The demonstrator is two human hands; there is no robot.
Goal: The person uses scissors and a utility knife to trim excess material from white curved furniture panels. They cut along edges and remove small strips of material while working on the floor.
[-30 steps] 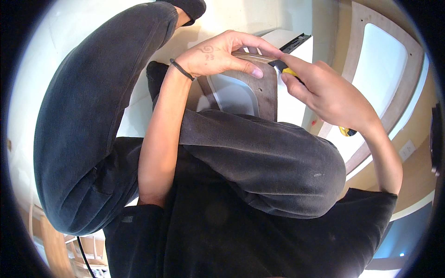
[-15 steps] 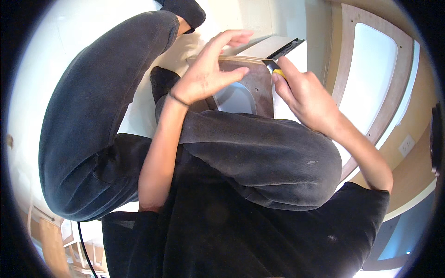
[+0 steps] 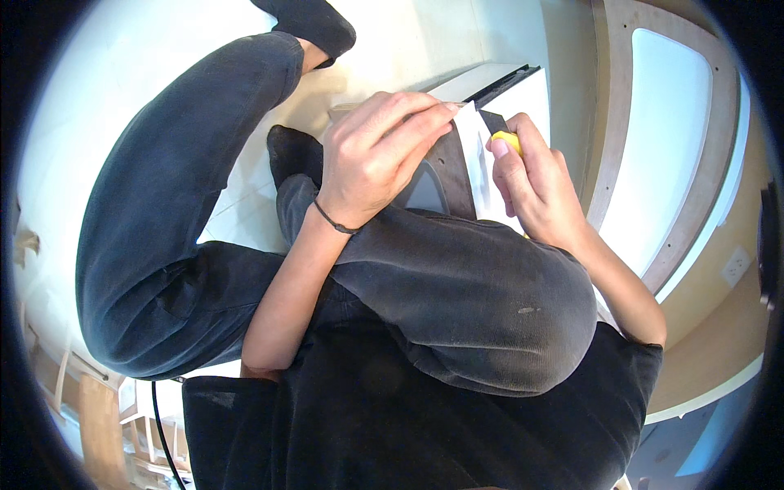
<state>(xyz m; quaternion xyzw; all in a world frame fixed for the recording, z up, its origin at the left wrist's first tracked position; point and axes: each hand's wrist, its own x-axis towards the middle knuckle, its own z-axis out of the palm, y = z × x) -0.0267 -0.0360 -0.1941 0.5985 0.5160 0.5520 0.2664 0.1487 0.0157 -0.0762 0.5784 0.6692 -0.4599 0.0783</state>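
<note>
My right hand (image 3: 539, 188) is closed round a utility knife (image 3: 507, 142) with a yellow part on its handle and a broad dark blade. The blade points up and left, close to the far right corner of a brown wooden panel (image 3: 454, 170) with a rounded cutout. Bent over that panel's far edge, my left hand (image 3: 371, 159) has its fingers together, with the fingertips at the corner beside the blade. My left palm and the hand itself hide much of the panel. A black band circles my left wrist.
Behind the knife lies a white board (image 3: 527, 98) with a black rail along its edge. A larger wooden frame (image 3: 706, 155) with a white middle stands at the right. My bent legs in dark trousers (image 3: 465, 286) surround the panel. A wall socket (image 3: 735, 266) is farther right.
My left hand has come down from a spread, raised pose onto the panel's corner. The knife has shifted slightly right and toward me, off the panel's edge.
</note>
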